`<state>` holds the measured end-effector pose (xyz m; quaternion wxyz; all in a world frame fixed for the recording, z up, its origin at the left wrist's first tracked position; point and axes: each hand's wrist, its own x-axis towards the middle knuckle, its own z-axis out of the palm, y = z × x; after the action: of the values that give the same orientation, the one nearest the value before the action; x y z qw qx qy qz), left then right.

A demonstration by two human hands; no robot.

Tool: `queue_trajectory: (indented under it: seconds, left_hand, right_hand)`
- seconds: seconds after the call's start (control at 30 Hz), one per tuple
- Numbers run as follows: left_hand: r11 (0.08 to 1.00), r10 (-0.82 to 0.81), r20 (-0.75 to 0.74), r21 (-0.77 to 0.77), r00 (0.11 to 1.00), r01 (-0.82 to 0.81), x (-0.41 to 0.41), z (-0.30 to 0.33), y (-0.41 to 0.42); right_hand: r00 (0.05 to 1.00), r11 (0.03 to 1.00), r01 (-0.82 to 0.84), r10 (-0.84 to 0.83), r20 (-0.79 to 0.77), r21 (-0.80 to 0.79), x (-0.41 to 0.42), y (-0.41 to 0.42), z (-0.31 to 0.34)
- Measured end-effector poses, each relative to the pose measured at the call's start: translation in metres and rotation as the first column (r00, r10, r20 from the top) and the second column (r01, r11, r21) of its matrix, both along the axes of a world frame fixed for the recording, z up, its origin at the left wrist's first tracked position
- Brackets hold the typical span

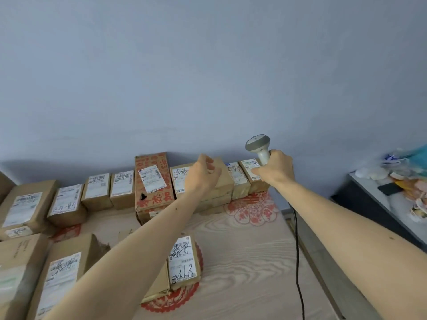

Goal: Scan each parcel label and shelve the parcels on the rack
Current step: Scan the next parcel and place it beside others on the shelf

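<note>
Your right hand [276, 168] grips the scanner [258, 146] while your left hand [203, 175] hovers loosely open over the small parcel [223, 181] against the wall; likely light, stiff cardboard, so grasp its sides.

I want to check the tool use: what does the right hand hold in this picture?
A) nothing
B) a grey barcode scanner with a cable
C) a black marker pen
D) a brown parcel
B: the right hand grips the handle of the grey scanner, and its black cable hangs down over the table.
</note>
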<state>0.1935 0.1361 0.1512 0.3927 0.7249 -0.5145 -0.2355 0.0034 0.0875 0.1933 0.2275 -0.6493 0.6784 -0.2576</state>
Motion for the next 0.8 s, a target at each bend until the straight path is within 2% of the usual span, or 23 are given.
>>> queue_trajectory:
  seconds: [0.47,0.6,0.7,0.8]
  left_hand:
    - [0.982,-0.139,0.147,0.147,0.979,0.118,-0.051,-0.082,-0.195]
    - [0.969,-0.183,0.170,0.200,0.968,0.148,-0.049,-0.113,-0.244]
    - [0.953,-0.229,0.277,0.258,0.933,0.157,-0.048,-0.135,-0.274]
    - [0.927,-0.288,0.316,0.329,0.904,0.180,-0.050,-0.148,-0.294]
  right_hand:
    - [0.999,0.988,0.026,-0.031,0.030,0.154,-0.055,-0.146,-0.132]
    - [0.996,0.985,0.046,-0.057,0.061,0.168,-0.057,-0.167,-0.173]
    - [0.995,0.985,0.058,-0.070,0.070,0.161,-0.060,-0.176,-0.195]
    - [0.993,0.984,0.055,-0.071,0.091,0.171,-0.064,-0.181,-0.207]
